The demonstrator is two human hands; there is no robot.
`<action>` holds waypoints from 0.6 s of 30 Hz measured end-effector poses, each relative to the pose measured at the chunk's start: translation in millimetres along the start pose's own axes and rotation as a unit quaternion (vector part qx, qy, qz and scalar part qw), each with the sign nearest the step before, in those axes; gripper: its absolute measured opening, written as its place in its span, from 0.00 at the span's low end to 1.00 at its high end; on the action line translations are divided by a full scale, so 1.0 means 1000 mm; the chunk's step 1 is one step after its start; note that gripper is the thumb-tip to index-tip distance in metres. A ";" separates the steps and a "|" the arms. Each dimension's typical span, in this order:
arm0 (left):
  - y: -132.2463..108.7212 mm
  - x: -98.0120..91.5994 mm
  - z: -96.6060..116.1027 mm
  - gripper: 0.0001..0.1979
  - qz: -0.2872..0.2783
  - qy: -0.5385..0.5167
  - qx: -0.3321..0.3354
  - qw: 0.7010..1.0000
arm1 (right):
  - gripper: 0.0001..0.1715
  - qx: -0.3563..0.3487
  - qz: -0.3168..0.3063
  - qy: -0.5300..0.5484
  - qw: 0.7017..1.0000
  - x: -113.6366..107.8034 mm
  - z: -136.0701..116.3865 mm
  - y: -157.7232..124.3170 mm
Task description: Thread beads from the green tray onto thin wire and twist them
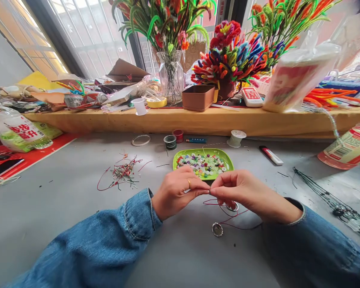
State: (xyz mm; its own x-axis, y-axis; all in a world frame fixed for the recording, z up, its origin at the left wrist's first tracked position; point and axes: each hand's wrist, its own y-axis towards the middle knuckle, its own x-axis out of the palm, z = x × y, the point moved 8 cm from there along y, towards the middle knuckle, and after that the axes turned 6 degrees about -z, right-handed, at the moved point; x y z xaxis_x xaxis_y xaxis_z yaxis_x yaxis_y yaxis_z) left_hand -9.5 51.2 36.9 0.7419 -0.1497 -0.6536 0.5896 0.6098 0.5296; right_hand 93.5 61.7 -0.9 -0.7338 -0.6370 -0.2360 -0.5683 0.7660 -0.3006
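Observation:
My left hand [175,191] and my right hand [243,192] meet above the grey table [63,224], fingertips pinched together on a thin red thread [228,218]. The thread loops down onto the table beside a small round silver piece [217,229]; a second silver piece [232,207] lies partly hidden under my right hand. Just beyond my fingers sits a green tray [203,162] filled with small coloured beads. A gold ring is on my left hand. Both arms wear blue denim sleeves.
Red and green wire scraps [123,173] lie left of the tray. Wire spools [170,141], a white spool [236,138] and a lighter [271,155] lie behind it. A yellow ledge [198,120] holds a glass vase [171,76], pipe-cleaner flowers and a brown box [198,97]. Dark beaded strands [327,196] lie right.

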 end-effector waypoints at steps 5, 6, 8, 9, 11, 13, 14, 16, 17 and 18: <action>-0.005 0.003 -0.004 0.06 0.006 0.005 -0.034 0.999 | 0.07 -0.035 0.041 -0.078 0.996 -0.002 -0.005 0.001; -0.006 0.003 -0.008 0.06 0.009 -0.004 -0.060 0.998 | 0.07 -0.053 0.057 -0.107 0.991 -0.003 -0.008 0.000; -0.008 0.005 -0.019 0.06 0.016 -0.040 -0.137 0.990 | 0.07 -0.089 0.086 -0.168 0.978 -0.003 -0.015 -0.001; -0.010 0.007 -0.025 0.06 0.017 -0.067 -0.182 0.981 | 0.08 -0.104 0.097 -0.198 0.970 -0.003 -0.018 -0.002; -0.015 0.012 -0.036 0.07 0.013 -0.136 -0.265 0.955 | 0.08 -0.132 0.118 -0.251 0.952 -0.001 -0.023 -0.004; -0.019 0.018 -0.041 0.07 -0.001 -0.209 -0.320 0.924 | 0.08 -0.164 0.135 -0.291 0.933 0.000 -0.029 -0.006; -0.020 0.021 -0.042 0.07 -0.009 -0.240 -0.336 0.911 | 0.08 -0.181 0.142 -0.305 0.924 0.001 -0.032 -0.008; -0.021 0.023 -0.043 0.08 -0.022 -0.286 -0.355 0.890 | 0.08 -0.220 0.151 -0.322 0.908 0.003 -0.038 -0.012; -0.021 0.024 -0.043 0.07 -0.028 -0.305 -0.360 0.881 | 0.09 -0.236 0.152 -0.324 0.903 0.004 -0.041 -0.014; -0.021 0.025 -0.043 0.07 -0.034 -0.324 -0.362 0.874 | 0.09 -0.249 0.152 -0.321 0.901 0.005 -0.042 -0.016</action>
State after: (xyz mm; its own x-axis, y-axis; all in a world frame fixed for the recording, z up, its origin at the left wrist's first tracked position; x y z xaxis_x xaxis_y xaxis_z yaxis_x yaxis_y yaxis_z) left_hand -17.5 68.5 -13.8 0.8762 -0.4706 -0.1035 0.4568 0.8796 -0.1325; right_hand 83.0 50.3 41.7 -0.6079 -0.1878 -0.7715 -0.5910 0.7559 0.2817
